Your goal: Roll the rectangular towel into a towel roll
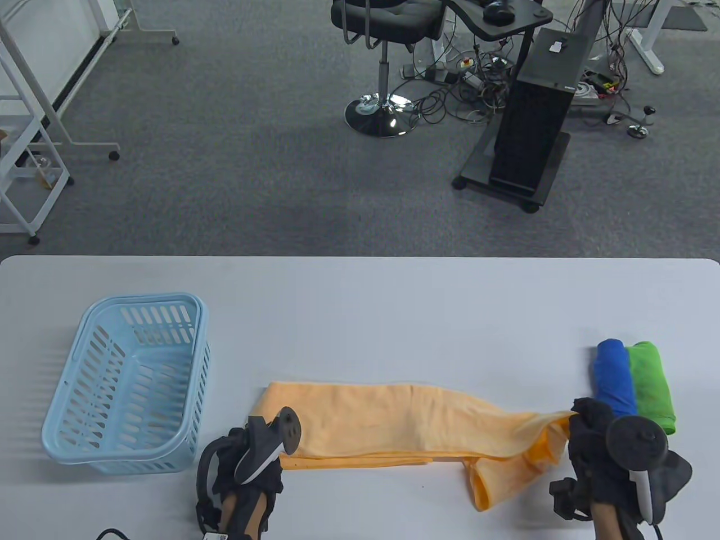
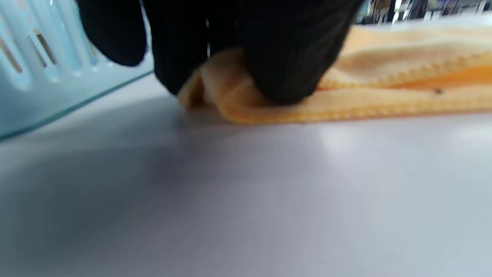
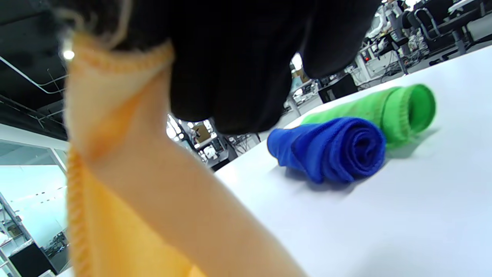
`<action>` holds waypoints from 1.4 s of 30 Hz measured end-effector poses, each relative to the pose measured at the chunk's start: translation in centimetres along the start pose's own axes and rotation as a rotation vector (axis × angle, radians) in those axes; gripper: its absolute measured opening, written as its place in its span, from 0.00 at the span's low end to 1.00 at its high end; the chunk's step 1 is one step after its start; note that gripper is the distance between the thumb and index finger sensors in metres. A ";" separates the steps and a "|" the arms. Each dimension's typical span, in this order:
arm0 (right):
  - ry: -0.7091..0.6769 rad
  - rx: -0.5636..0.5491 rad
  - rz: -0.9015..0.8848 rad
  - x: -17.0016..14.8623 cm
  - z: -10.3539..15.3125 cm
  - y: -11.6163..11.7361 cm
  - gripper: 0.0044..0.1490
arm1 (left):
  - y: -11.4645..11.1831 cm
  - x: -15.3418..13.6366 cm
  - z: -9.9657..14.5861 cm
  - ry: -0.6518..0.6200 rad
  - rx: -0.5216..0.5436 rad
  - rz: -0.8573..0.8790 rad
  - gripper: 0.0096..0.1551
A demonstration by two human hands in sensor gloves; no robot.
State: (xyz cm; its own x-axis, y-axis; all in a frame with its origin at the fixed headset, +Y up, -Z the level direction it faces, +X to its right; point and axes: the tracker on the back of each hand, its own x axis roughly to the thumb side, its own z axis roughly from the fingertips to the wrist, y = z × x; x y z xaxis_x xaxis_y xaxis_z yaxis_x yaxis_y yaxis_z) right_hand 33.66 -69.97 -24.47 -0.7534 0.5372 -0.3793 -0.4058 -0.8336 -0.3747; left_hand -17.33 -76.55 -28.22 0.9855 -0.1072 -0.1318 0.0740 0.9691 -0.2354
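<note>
Grey carpet and office clutter lay beyond the white table (image 1: pixel 360 292). At the left stood a pale blue basket (image 1: pixel 130 382), just beside the left hand (image 1: pixel 247 461), whose fingers pinched the near-left corner of the orange towel (image 1: pixel 394 419). That towel stretched flat across the middle, unrolled. The right hand (image 1: pixel 599 450) gripped its lifted right end, near the blue roll (image 1: pixel 614 377) and green roll (image 1: pixel 652 385). Uneven pulling would likely skew the fold, and a sagging right end could bunch.

basket (image 1: pixel 132 382) crowding left of hands, rolled towels (image 1: pixel 633 382) blocking right, bare table (image 1: pixel 365 315) beyond
</note>
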 end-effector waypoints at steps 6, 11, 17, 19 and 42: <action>-0.008 0.009 -0.008 0.2 -0.1 0.0 0.30 | 4.1 -0.2 2.1 -0.048 0.205 0.171 0.22; -0.017 0.022 0.002 0.3 0.0 0.2 0.30 | 3.1 -0.9 2.1 -0.086 0.039 0.220 0.23; -0.030 0.029 0.003 0.6 0.2 0.3 0.30 | 1.7 -2.0 1.4 -0.154 -0.091 0.502 0.36; -0.027 0.038 0.003 0.6 0.1 0.5 0.30 | 2.4 -2.1 1.4 -0.150 -0.036 0.483 0.32; -0.064 0.107 0.049 1.3 0.0 1.2 0.30 | 4.8 -1.6 2.6 -0.060 0.089 0.275 0.24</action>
State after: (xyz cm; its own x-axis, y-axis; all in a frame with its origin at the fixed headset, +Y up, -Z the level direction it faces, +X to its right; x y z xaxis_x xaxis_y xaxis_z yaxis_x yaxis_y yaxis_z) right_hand 32.18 -70.22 -25.40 -0.8037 0.4890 -0.3390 -0.4181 -0.8695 -0.2632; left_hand -18.17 -71.15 -26.64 0.9774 0.1729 -0.1215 -0.1866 0.9760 -0.1126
